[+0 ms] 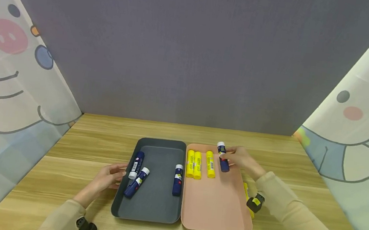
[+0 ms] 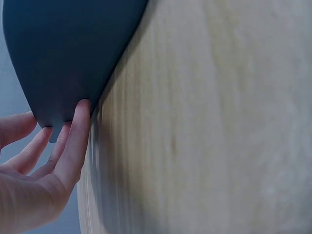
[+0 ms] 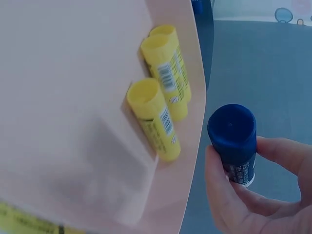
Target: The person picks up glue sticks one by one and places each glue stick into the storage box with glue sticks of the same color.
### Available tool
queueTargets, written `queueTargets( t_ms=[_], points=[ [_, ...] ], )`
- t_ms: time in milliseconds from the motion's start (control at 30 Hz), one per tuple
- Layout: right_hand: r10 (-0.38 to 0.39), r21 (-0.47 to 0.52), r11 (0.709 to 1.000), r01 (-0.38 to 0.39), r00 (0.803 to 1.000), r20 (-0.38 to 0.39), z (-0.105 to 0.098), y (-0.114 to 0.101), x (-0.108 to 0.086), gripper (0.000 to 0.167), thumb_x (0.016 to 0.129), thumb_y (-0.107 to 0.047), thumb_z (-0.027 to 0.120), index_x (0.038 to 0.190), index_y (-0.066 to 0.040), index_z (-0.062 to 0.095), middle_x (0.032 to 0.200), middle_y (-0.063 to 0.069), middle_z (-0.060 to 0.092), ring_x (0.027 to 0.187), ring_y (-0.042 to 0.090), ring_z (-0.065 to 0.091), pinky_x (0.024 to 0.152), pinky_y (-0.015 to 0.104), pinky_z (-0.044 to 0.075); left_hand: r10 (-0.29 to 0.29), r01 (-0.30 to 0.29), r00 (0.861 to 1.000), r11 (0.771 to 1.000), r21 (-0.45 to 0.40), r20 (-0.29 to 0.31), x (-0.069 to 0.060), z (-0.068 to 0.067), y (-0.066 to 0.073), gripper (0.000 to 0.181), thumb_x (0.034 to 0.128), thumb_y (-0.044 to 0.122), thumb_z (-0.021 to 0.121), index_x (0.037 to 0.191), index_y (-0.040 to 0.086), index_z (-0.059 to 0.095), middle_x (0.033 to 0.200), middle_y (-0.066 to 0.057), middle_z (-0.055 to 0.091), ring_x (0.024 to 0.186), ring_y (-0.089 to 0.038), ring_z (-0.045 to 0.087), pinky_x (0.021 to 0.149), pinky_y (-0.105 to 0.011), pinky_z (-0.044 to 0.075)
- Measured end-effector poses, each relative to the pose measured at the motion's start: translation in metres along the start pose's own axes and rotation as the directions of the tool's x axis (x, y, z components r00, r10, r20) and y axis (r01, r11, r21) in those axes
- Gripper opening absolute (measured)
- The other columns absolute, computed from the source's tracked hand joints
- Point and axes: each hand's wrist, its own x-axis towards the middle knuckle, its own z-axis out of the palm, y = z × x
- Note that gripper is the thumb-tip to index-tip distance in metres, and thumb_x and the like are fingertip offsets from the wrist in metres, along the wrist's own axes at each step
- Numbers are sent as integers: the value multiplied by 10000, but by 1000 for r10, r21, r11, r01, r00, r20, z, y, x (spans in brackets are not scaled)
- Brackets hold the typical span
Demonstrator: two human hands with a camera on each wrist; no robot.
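Note:
My right hand pinches a dark blue glue stick with a white end over the far right part of the pink tray. In the right wrist view, the glue stick's blue end faces the camera. Three yellow glue sticks lie at the pink tray's far left. My left hand rests its fingertips against the outer left wall of the dark grey tray. Inside that tray are three blue glue sticks, two at the left and one by the right wall.
The two trays stand side by side on a wooden table. Right of the pink tray, something yellow lies on the table, partly hidden by my right forearm. A grey panel rises behind the table, with cartoon-printed sheets on both sides.

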Motion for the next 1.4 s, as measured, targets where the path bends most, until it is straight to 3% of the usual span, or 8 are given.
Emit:
queueTargets(
  t_ms=[133,433,667,833,1000,1067,1200,1400],
  points=[
    [-42,11,999,42,998,35,5,-3,2,588,814,-186,625,1263,113,391,1059,290,512,848,300,597,707,360,508,4,-4,1000,1000,-4,3,-1,0,1,424,877,75,502,1261,-76,408,1064,-213,560,813,-224,597,657,-376,505],
    [-16,69,998,14,1000,26,26,-13,6,511,831,-129,584,1267,73,411,1141,258,516,898,301,579,742,377,496,-1,1,1000,1000,6,7,0,0,-1,420,873,79,504,1255,-72,415,1031,-177,576,805,-205,594,664,-378,504],
    [-18,28,999,18,1000,-6,42,-24,3,479,812,-158,631,1245,-11,490,1133,190,565,900,261,598,759,384,488,5,-5,1000,1000,-12,-1,1,1,-2,418,870,72,509,1248,-81,417,1013,-166,578,792,-204,591,650,-376,503],
    [-16,77,997,12,999,44,53,-30,0,488,798,-197,647,1238,-40,504,1114,130,583,912,231,586,782,379,481,10,-10,1000,1000,-13,-1,1,1,-1,418,870,62,505,1248,-88,412,1008,-162,577,789,-203,589,647,-378,505],
    [-64,172,984,38,987,147,62,-33,2,455,818,-150,602,1213,35,472,1065,122,587,863,242,577,774,384,477,6,-6,1000,1000,-6,5,0,0,-1,425,873,77,507,1255,-82,408,1010,-162,580,797,-208,596,649,-375,503],
    [-74,176,983,46,985,156,65,-34,4,416,813,-137,603,1171,46,495,1029,125,593,831,246,575,768,392,477,6,-6,1000,1000,-2,10,1,-1,-1,435,874,91,512,1260,-77,404,1008,-155,580,793,-199,597,649,-368,503],
    [-46,180,983,20,989,143,73,-37,7,351,791,-122,623,1095,35,547,1027,117,585,821,254,565,771,402,475,8,-8,1000,1000,2,25,1,-1,-2,450,877,105,514,1268,-80,390,1014,-152,579,789,-185,597,649,-361,503],
    [23,233,971,-55,990,136,86,-44,13,428,789,-95,641,1159,65,495,1049,161,580,817,257,566,793,397,472,7,-7,1000,1000,-16,5,2,0,-2,432,868,78,513,1254,-86,408,1021,-176,574,788,-202,590,648,-378,504]
  ],
)
